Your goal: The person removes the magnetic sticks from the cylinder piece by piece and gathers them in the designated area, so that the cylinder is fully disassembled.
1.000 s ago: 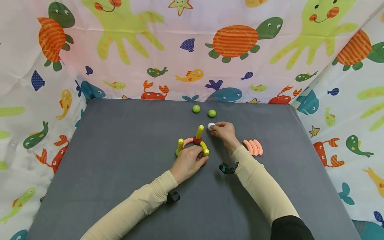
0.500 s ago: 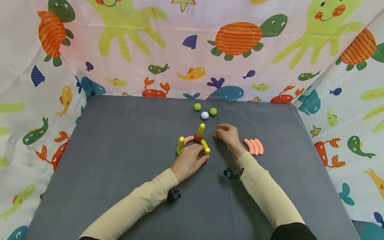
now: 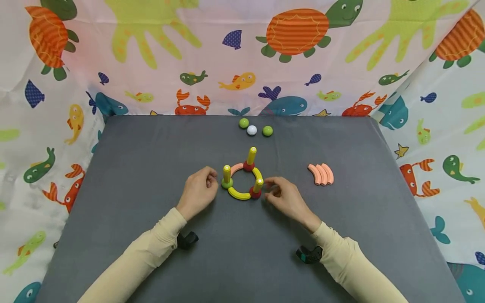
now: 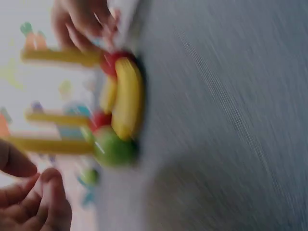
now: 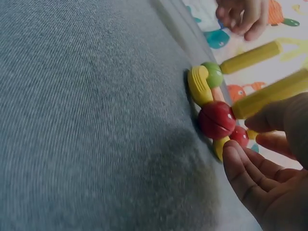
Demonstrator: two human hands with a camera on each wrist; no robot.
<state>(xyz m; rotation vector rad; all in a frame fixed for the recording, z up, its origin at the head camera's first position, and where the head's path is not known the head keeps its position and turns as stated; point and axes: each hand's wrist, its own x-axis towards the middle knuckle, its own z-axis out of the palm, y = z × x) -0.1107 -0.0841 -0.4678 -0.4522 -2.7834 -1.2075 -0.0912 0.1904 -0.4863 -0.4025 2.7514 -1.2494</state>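
A small ring-shaped toy frame [image 3: 239,196] lies on the grey cloth, made of curved yellow and pink pieces joined by one green ball [image 3: 227,184] and two red balls [image 5: 217,120]. From each ball rises a yellow stick [image 3: 252,156]. To its left is my left hand [image 3: 198,189], fingers loosely curled, holding nothing and a little apart from the green ball. My right hand [image 3: 289,201] hovers at the right side with bent fingers, thumb and fingertips close to the near red ball. Nothing shows between them; whether they touch it, I cannot tell. The left wrist view is blurred.
Behind the frame lie a white ball [image 3: 251,130] and two loose green balls [image 3: 267,131]. Several curved pink pieces [image 3: 321,174] lie side by side at the right. A printed curtain [image 3: 159,84] borders the table's back and sides.
My right hand has set the white ball down among the green ones and come back to the frame's right side. My left hand has let go of the frame and moved left.
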